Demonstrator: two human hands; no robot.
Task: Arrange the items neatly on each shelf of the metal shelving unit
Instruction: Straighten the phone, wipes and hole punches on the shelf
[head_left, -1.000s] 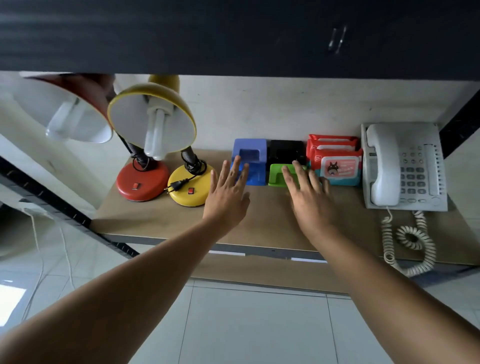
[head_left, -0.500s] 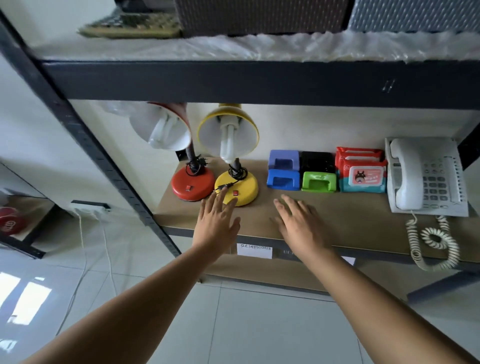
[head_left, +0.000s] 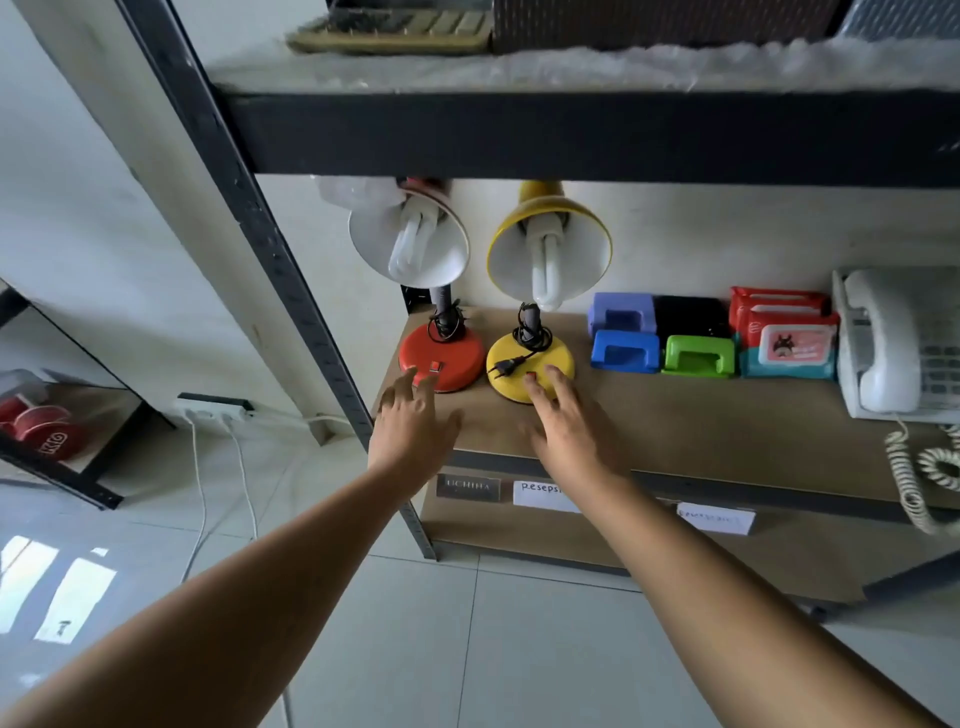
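Reaching forward, your left hand (head_left: 413, 423) hovers with fingers spread and relaxed, holding nothing, its fingertips over the front edge of the red lamp (head_left: 441, 358) base. Your right hand (head_left: 563, 423) is likewise flat and open, empty, with its fingertips at the front edge of the yellow lamp (head_left: 530, 366) base; whether either hand actually touches a base is hard to tell.

Both lamps stand side by side at the left end of the wooden shelf (head_left: 701, 426), red on the left, yellow on the right, their shades tilted toward you so the white bulbs show. A black cord is wound around each stem, and the yellow lamp's plug (head_left: 503, 367) lies on its base.

To the right of the lamps sit four hole punches in a block: a pale blue punch (head_left: 621, 312) and a black punch (head_left: 691, 317) behind, a blue punch (head_left: 625, 352) and a green punch (head_left: 698, 356) in front. Just beside them are red and teal wipe packs (head_left: 787, 338), stacked in a row. At the far right rests a white phone (head_left: 893, 348), its coiled cord (head_left: 914, 467) hanging over the shelf edge.

Paper labels (head_left: 543, 491) are stuck along the shelf's front rail. On the shelf above lie a keyboard (head_left: 389, 28) and a dark box (head_left: 660, 23). At the left, a power strip (head_left: 213, 408) sits against the wall.
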